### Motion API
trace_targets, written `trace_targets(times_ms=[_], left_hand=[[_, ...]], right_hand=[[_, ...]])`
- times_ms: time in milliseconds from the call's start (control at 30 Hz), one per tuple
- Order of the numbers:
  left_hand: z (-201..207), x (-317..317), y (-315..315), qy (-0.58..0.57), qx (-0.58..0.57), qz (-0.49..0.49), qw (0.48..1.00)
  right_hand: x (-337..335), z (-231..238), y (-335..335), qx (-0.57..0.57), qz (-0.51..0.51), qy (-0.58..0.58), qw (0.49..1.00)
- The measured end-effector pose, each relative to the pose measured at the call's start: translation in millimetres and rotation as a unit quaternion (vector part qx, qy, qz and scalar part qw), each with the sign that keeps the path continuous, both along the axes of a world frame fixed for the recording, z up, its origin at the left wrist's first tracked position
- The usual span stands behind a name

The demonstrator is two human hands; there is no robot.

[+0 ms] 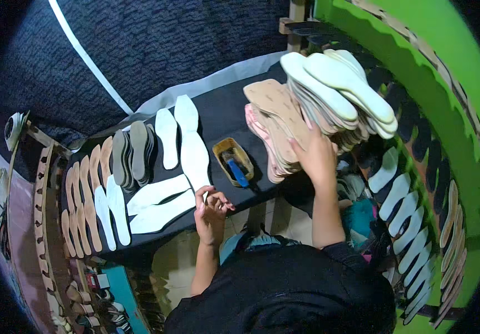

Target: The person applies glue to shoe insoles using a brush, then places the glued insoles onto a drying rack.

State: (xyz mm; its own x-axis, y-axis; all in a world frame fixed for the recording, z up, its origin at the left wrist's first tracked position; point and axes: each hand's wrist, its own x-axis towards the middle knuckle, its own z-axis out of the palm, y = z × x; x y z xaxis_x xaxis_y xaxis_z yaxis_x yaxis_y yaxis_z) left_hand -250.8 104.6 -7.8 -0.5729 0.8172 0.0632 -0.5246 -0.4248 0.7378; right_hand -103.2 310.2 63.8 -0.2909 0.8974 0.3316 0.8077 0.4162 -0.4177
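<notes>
My right hand (318,158) reaches to the tan insoles (276,100), which lie in a fanned stack at the table's right end. Its thumb and fingers are apart and rest against the stack's near side; no single insole is visibly gripped. Beside that stack rises a tall pile of white insoles (343,83), and pink insoles (262,133) show under its left edge. My left hand (211,217) hovers at the table's front edge, fingers loosely bent and apart, with nothing in it. Close by it lie white insoles (195,156) laid out flat on the black table (217,119).
A yellowish tub (226,146) holding dark residue and a blue-handled brush (237,173) stands mid-table. Grey insoles (139,150) and brown insoles (87,183) lie in rows to the left. Racks with white insoles (395,197) line the green wall at right.
</notes>
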Motion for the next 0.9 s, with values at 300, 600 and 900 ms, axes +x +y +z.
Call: trace_targets(times_ms=[300,600,900], left_hand=[[-10.5,-61.3,25.9,0.036,-0.005,-0.051,0.998],[8.3,-56.4,54.5,-0.017,0.076,0.082,0.994],[-3.6,-90.2,34.3,-0.146,0.009,0.148,0.978]], right_hand=[[-14.3,19.6,-13.6,0.092,-0.022,0.100,0.991],[-98.8,-11.1,-75.7,-0.044,0.390,0.136,0.910],[-75.7,-7.5,-49.9,-0.121,0.503,-0.033,0.855]])
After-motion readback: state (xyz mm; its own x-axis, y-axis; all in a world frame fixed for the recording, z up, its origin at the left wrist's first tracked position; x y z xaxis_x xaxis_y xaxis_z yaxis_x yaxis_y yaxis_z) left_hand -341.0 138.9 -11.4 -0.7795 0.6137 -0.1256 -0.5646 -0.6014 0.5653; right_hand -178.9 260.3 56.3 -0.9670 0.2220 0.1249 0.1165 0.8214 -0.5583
